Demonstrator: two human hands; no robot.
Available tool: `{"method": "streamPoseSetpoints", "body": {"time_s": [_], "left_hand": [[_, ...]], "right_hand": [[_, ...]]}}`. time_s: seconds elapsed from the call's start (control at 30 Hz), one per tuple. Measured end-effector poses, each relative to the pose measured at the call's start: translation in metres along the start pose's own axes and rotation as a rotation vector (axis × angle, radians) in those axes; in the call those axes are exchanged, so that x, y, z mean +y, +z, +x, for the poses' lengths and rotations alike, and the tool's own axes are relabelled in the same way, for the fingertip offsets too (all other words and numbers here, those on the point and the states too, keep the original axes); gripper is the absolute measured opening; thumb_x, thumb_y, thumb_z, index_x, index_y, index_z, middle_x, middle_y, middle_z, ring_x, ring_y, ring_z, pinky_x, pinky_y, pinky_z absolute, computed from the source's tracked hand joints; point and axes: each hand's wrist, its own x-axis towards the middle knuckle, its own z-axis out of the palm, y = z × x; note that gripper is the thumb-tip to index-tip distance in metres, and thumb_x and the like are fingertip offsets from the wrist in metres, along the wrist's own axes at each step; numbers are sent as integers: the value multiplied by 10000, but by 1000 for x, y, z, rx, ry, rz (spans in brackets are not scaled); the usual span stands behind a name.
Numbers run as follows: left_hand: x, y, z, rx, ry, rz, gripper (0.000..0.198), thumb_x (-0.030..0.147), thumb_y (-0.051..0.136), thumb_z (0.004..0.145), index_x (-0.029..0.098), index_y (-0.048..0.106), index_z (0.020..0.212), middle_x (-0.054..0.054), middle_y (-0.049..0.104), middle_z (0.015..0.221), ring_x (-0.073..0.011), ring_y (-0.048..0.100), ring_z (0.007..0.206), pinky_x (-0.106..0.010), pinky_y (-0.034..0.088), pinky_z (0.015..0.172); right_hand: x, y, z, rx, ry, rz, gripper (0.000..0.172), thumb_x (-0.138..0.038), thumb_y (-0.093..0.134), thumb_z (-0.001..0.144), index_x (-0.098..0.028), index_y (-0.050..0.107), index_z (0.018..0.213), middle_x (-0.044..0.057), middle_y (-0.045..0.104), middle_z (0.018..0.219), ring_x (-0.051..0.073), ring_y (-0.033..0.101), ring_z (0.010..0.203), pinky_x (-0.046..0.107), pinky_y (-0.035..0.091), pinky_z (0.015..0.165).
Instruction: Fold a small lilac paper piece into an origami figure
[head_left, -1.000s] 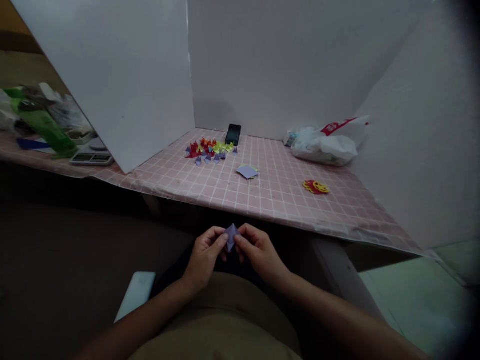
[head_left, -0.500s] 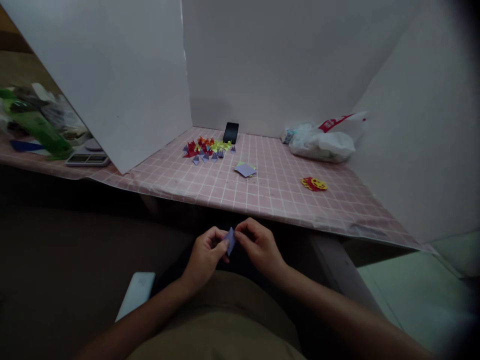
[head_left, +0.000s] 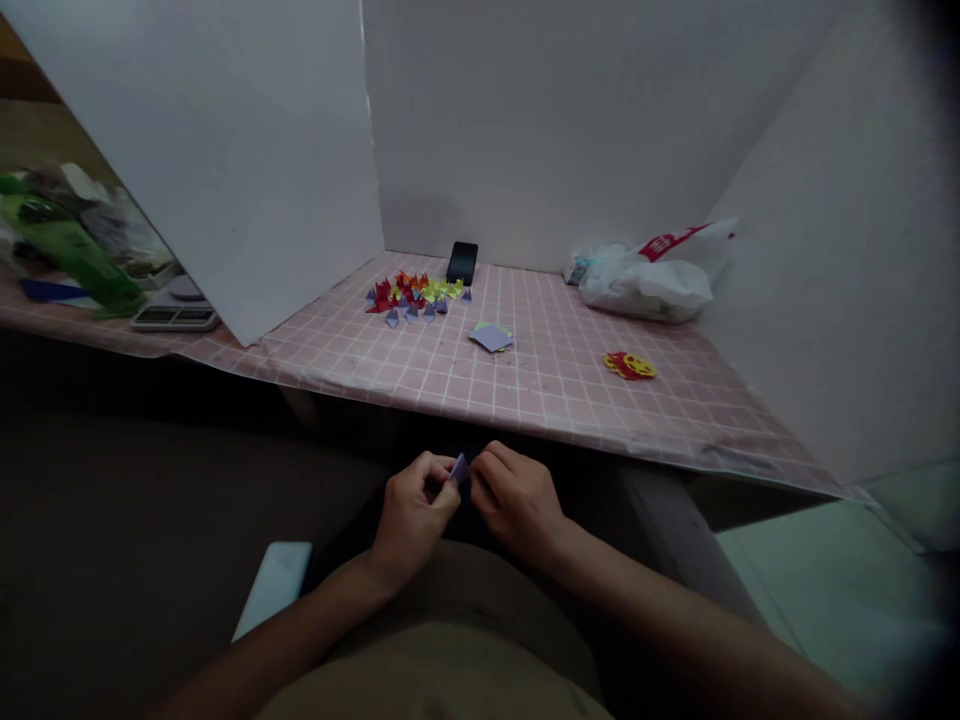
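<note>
Purple folded paper (head_left: 459, 468) is pinched between left hand (head_left: 411, 515) and right hand (head_left: 517, 500); bag (head_left: 645, 285) lettering unreadable.

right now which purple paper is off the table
The folded purple piece pinched between left hand and right hand; the purple sheet and folded pile lie on the table.

Purple paper (head_left: 459, 468) mostly hidden btwn hands; folds unreadable.

matt purple paper piece (head_left: 460, 469), glossy pink checked tablecloth (head_left: 540, 385), crinkled plastic bag (head_left: 645, 285)
</note>
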Motion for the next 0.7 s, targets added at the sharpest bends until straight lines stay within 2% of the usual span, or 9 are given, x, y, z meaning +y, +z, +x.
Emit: {"method": "streamPoseSetpoints", "body": {"time_s": [0.1, 0.27, 0.5, 0.7], "left_hand": [[-2, 0, -1, 16, 31, 23, 123, 196, 573, 816, 194, 538, 698, -70, 737, 908, -194, 686, 795, -293, 521, 691], [-6, 0, -3, 8, 85, 65, 97, 157, 566, 813, 196, 555, 725, -66, 740, 931, -186, 694, 795, -280, 521, 679], [-5, 1, -4, 19, 173, 171, 93, 125, 570, 803, 196, 591, 746, -51, 752, 920, -171, 684, 757, -272, 502, 672], [-2, 2, -2, 42, 91, 105, 102, 151, 591, 809, 197, 586, 718, -59, 753, 919, -192, 696, 797, -282, 510, 691]], "right_hand": [[0, 0, 0, 12, 86, 102, 174, -137, 483, 907, -173, 564, 758, 31, 557, 712, 139, 509, 594, 259, 372, 544], [1, -1, 0, 12, 184, 246, 123, -140, 506, 916, -167, 601, 842, 42, 599, 776, 152, 577, 683, 257, 434, 623], [0, 3, -1, -5, 200, 210, 120, -121, 506, 862, -170, 579, 780, 30, 582, 733, 146, 550, 626, 255, 400, 573], [-1, 3, -1, 41, 154, 190, 132, -107, 498, 852, -177, 550, 753, 21, 548, 708, 136, 520, 601, 250, 380, 550]]}}
